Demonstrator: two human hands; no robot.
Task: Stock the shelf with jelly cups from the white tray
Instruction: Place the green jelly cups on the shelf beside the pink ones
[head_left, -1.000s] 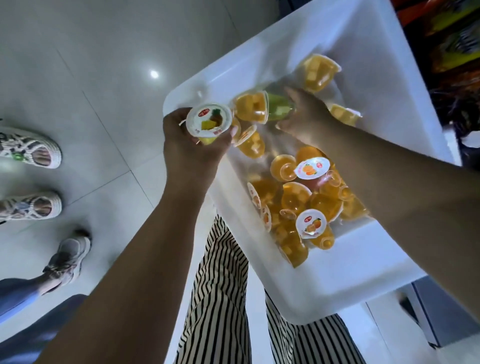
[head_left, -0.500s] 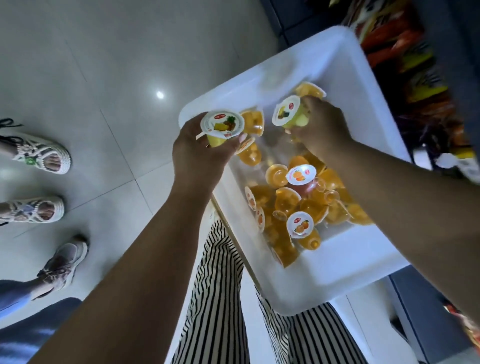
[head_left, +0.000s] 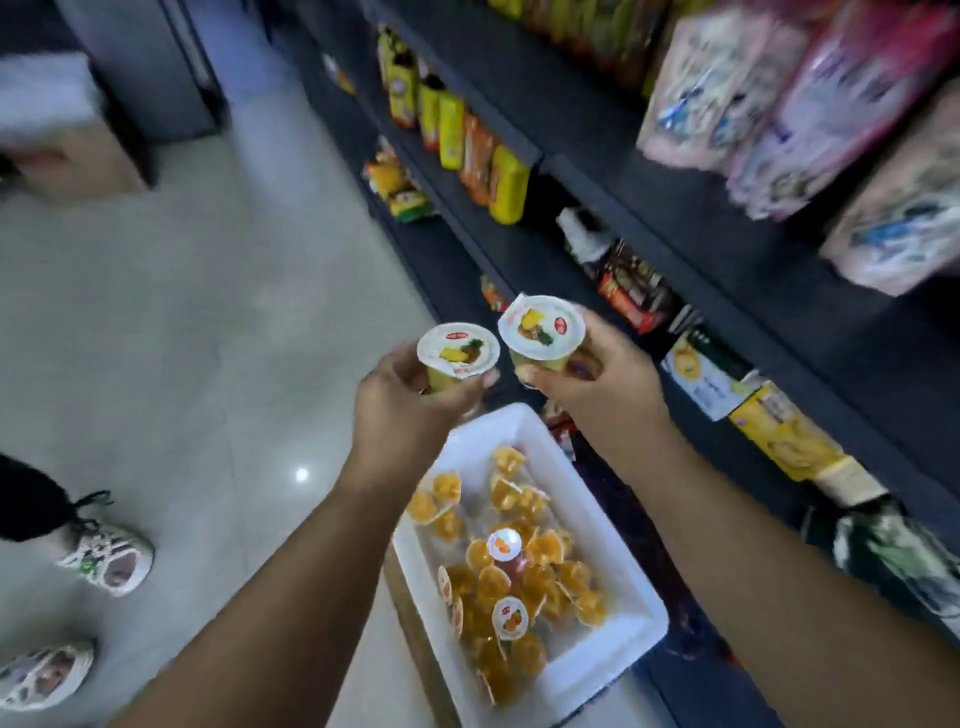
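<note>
White tray: low and near, right of centre, heaped with orange jelly cups.
Left hand: fingers curled round a pineapple jelly cup, lid up, above the tray.
Right hand: gripping a second pineapple cup, just beside the first.
Dark shelf: right, lined with snack packets.

A white lid printed with a yellow pineapple and a red logo is seen on each of the two jelly cups; pale yellow jelly is shown beneath. The tray is white, and orange jelly cups are heaped in it. The shelf is dark grey, with yellow and orange packets and pink patterned bags on it. The floor is pale grey and glossy.
</note>
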